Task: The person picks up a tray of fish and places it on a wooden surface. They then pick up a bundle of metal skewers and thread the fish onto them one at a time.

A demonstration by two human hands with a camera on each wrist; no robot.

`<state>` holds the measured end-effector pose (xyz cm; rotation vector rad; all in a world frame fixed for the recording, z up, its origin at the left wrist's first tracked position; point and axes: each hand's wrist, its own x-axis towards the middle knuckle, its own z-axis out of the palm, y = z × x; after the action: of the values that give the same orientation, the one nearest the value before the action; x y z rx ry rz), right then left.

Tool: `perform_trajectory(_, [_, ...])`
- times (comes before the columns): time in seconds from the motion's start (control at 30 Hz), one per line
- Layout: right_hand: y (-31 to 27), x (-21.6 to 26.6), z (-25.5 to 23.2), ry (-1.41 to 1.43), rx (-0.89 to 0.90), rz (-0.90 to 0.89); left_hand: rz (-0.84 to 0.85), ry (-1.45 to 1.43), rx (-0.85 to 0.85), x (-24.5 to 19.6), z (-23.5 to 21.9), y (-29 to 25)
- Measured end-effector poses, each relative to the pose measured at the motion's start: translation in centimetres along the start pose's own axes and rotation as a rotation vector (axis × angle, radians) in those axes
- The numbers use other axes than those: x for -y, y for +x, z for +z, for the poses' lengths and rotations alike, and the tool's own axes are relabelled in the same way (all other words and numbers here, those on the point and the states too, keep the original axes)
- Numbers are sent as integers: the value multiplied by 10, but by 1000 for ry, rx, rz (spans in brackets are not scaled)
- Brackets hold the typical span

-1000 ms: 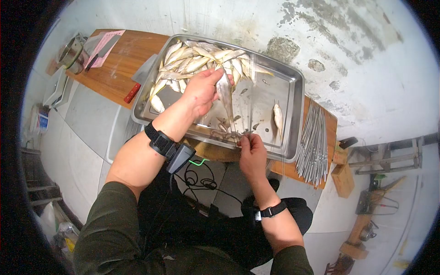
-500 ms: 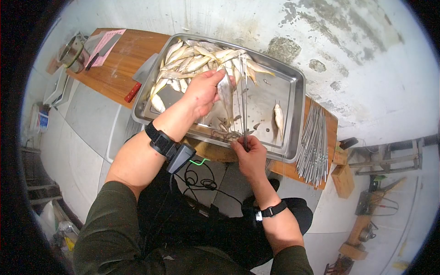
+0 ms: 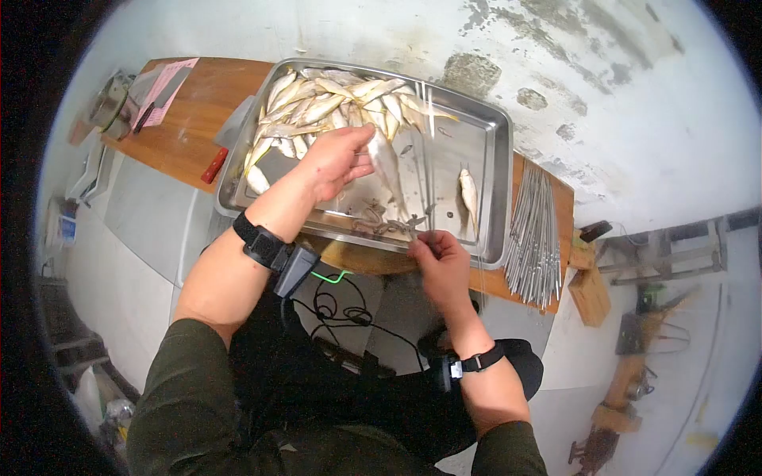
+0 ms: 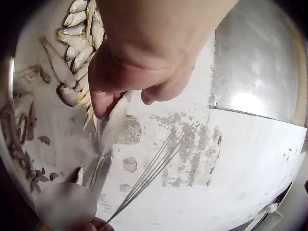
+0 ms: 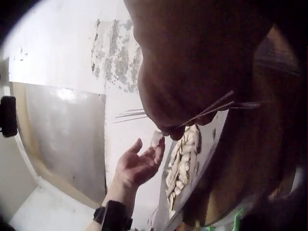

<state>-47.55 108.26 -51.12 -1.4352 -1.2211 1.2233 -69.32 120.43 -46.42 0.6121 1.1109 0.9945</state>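
Note:
My left hand [image 3: 337, 163] pinches a silvery fish [image 3: 386, 163] near its upper end, the tail slanting down over the tray. In the left wrist view that fish [image 4: 114, 122] hangs from the fingers of my left hand [image 4: 139, 77]. My right hand [image 3: 444, 270], at the tray's near edge by the tail, grips several thin metal skewers [image 3: 429, 159] pointing away from me. They fan out in the left wrist view as skewers [image 4: 154, 163]. In the right wrist view my right hand [image 5: 192, 82] is dark and my left hand [image 5: 137, 166] lies beyond it.
The metal tray [image 3: 502, 174] holds a fish pile [image 3: 317, 107], a lone fish [image 3: 468, 194] and dark scraps [image 3: 381, 222]. A skewer bundle [image 3: 536, 238] lies right of it. Left are a red handle [image 3: 213, 165], a knife on pink paper [image 3: 168, 87] and a metal pot [image 3: 109, 107].
The head view has shifted, so the tray appears farther left. The skewers in my right hand have changed their angle. Fingers of my left hand show more below the fish, which is still held.

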Motion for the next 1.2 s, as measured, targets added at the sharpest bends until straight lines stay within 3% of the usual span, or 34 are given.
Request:
perform_trajectory(0.07, [1, -1, -18, -24, -67, 57, 9, 21, 26, 0, -10, 4])
perform_trajectory(0.2, [8, 1, -60, -99, -144, -2, 78, 87, 27, -15, -31, 7])
perform_trajectory(0.3, [7, 10, -88, -293, -224, 130, 116, 91, 5, -26, -39, 1])
perform_trajectory(0.43, [8, 3, -116, -649, -235, -12, 181, 72, -45, -41, -65, -3])
perform_trajectory(0.57, [-10, 46, -168, -940, -323, -81, 225, 167, -102, -58, -93, -15])
perform_trajectory(0.63, [-26, 46, -216, -848, -384, -84, 266, 459, -214, -65, -110, -19])
perform_trajectory(0.67, [-37, 22, -262, -617, -368, 7, 315, 584, -298, -64, -116, -23])
perform_trajectory(0.7, [-52, 10, -289, -648, -438, 68, 313, 587, -307, -64, -123, -25])
perform_trajectory(0.73, [-73, 8, -300, -431, -436, 223, 336, 803, -322, -64, -132, -26])
perform_trajectory(0.77, [-92, -12, -318, -331, -476, 237, 355, 1022, -333, -64, -140, -26])
perform_trajectory(0.83, [-129, -45, -352, -115, -545, 313, 318, 1116, -316, -60, -152, -23])
perform_trajectory(0.97, [-176, -58, -360, 273, -677, 501, 276, 1242, -256, -50, -166, -9])
perform_trajectory(1.1, [-203, -32, -350, 378, -729, 467, 256, 1205, -272, -43, -152, 2])
perform_trajectory(1.17, [-209, -22, -347, 428, -848, 459, 187, 1243, -299, -41, -138, 5])
perform_trajectory(1.2, [-212, -20, -340, 323, -757, 489, 210, 1230, -281, -40, -131, 5])
